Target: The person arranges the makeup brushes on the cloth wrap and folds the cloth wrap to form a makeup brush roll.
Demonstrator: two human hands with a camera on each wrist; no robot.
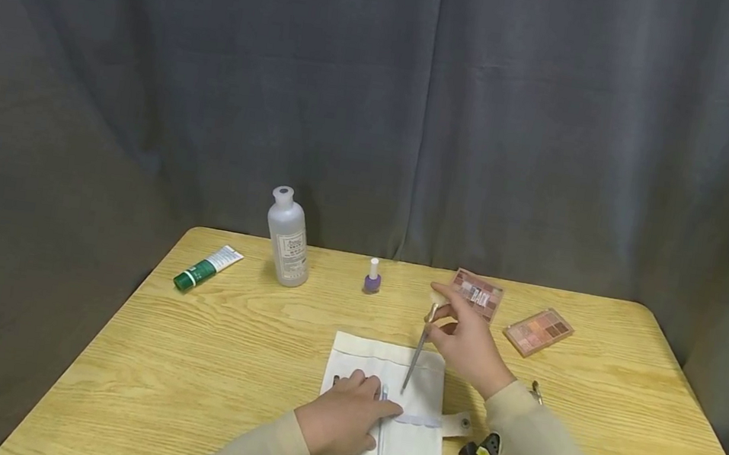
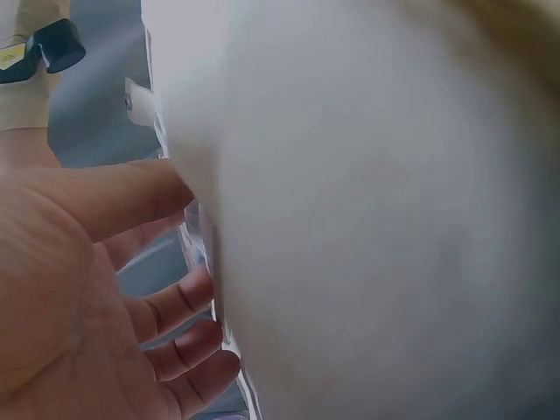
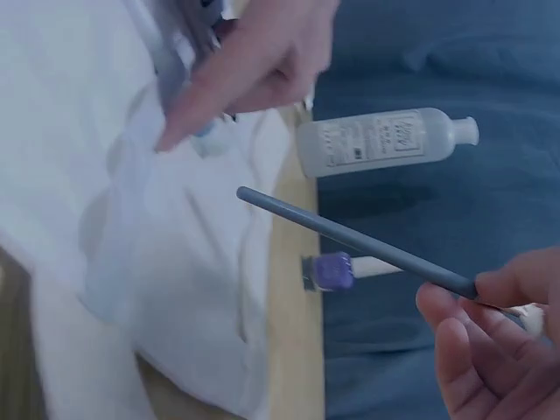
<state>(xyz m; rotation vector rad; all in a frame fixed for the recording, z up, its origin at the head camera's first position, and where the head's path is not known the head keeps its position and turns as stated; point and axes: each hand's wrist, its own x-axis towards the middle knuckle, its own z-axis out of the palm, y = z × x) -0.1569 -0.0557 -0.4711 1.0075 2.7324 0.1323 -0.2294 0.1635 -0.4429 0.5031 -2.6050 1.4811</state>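
Observation:
A white fabric brush roll [image 1: 407, 448] lies unfolded at the front of the table, with a pocket across it. My left hand [image 1: 347, 413] rests on it, fingers spread and the index finger touching near the pocket's edge. Beside that finger, a thin brush with a light blue end [image 1: 385, 393] sits in the roll. My right hand [image 1: 469, 349] pinches a slim grey-handled makeup brush [image 3: 350, 236] near its metal part, between thumb and fingers. The brush slants, handle end down, above the roll. In the left wrist view, pale fabric [image 2: 350, 219] hides most of the scene.
A clear bottle [image 1: 289, 248], a green and white tube [image 1: 208, 268] and a purple nail polish bottle [image 1: 372, 278] stand or lie along the back. Two eyeshadow palettes [image 1: 539, 332] lie at the back right. A strap with a snap [image 1: 458, 424] sticks out from the roll's right side.

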